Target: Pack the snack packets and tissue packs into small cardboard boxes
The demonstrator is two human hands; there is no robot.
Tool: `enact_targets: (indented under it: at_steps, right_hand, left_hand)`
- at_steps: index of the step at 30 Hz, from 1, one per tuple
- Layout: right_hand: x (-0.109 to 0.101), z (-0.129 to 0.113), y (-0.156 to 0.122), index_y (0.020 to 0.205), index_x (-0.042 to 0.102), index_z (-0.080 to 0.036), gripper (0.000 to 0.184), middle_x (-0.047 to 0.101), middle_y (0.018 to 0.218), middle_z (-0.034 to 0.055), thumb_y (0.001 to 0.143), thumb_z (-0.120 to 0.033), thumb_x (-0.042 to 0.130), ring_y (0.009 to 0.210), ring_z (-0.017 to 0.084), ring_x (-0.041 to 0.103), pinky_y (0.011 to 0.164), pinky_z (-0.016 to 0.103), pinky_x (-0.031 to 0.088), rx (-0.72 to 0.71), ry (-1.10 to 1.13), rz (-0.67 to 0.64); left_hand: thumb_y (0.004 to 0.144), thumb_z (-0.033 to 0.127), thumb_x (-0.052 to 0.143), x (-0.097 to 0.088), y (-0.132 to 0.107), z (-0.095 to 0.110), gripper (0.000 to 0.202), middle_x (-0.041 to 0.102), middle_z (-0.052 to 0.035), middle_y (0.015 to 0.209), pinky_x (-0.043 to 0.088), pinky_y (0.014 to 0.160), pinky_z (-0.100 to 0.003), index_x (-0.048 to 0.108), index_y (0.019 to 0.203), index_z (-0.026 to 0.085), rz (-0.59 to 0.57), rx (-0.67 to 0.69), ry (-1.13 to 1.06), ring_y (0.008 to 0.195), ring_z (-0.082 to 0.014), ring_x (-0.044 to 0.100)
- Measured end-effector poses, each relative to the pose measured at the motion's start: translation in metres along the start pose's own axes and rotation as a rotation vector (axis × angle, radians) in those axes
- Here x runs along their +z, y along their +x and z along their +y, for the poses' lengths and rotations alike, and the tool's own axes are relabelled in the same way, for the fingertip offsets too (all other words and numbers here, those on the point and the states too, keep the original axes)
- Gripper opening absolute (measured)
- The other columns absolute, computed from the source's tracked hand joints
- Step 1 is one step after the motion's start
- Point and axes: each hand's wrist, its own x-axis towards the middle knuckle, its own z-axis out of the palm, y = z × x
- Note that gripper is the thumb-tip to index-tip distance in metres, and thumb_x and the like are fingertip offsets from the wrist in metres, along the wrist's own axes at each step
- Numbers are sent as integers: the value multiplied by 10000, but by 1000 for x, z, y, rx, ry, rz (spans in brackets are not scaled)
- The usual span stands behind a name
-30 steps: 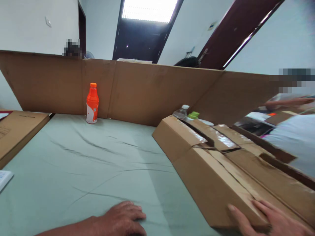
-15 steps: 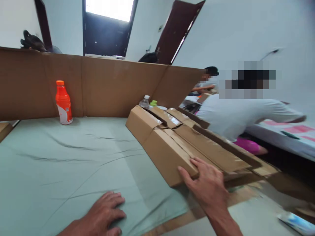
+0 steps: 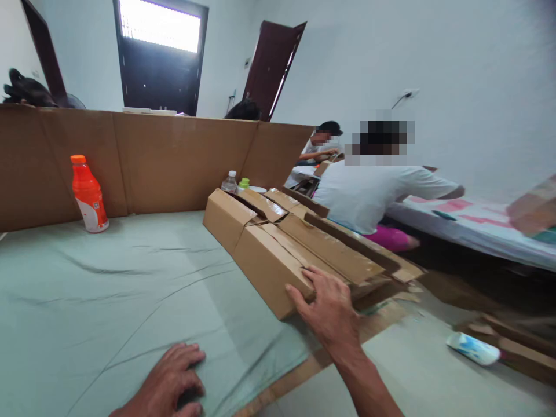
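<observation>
My left hand (image 3: 174, 376) lies at the lower left on the pale green cloth (image 3: 130, 313), its fingers spread and nothing in them. Over the near end of a folded brown cardboard piece (image 3: 269, 272), my right hand (image 3: 328, 304) rests with fingers stretched across its top and the thumb by its left edge. Several long cardboard flaps with shiny tape run away from that hand toward the back. An orange bottle (image 3: 89, 194) with a white lower label stands upright at the far left of the cloth.
A tall cardboard wall (image 3: 186, 162) closes off the back. A clear bottle (image 3: 229, 182) and a green cap (image 3: 244, 183) show behind the cardboard flaps. At the right, a person in a white shirt (image 3: 351, 194) leans over another table (image 3: 478, 217). A white-and-blue tube (image 3: 473, 348) lies lower right.
My view has turned to the right, so the scene sits further left. Both hands keep their places, the right on the cardboard and the left on the cloth.
</observation>
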Motion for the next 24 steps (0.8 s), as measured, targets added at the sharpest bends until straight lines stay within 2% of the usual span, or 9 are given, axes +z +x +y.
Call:
enact_targets:
  at_steps: [3, 6, 15, 24]
  right_hand:
    - [0, -1, 1, 1108, 617, -182, 378, 680, 1203, 181, 965, -506, 485, 1145, 340, 550, 979, 515, 467, 18, 14, 11]
    - [-1, -3, 1, 1108, 601, -199, 356, 675, 1218, 164, 961, -507, 501, 1152, 334, 555, 969, 502, 478, 34, 23, 16]
    - [-2, -6, 0, 1129, 592, -200, 363, 669, 1236, 157, 964, -515, 518, 1167, 333, 556, 966, 507, 484, 50, 55, 39]
    - [-2, -4, 0, 1156, 601, -196, 369, 669, 1240, 157, 968, -503, 518, 1189, 330, 557, 1006, 514, 470, 29, 57, 41]
  left_hand:
    - [912, 267, 623, -2, 1, 2, 167, 486, -127, 1574, 293, 1231, -607, 712, 1039, 203, -19, -26, 4, 1485, -356, 406]
    - [931, 303, 598, -3, 4, 2, 163, 487, -126, 1574, 296, 1218, -638, 712, 981, 197, -35, -40, 9, 1479, -379, 409]
    - [949, 361, 585, -3, 5, 1, 197, 493, -126, 1569, 299, 1220, -623, 709, 956, 207, -33, -45, 22, 1476, -373, 417]
    - [947, 325, 574, -3, 7, 1, 179, 498, -135, 1564, 292, 1217, -637, 702, 964, 201, -39, -51, 9, 1475, -377, 417]
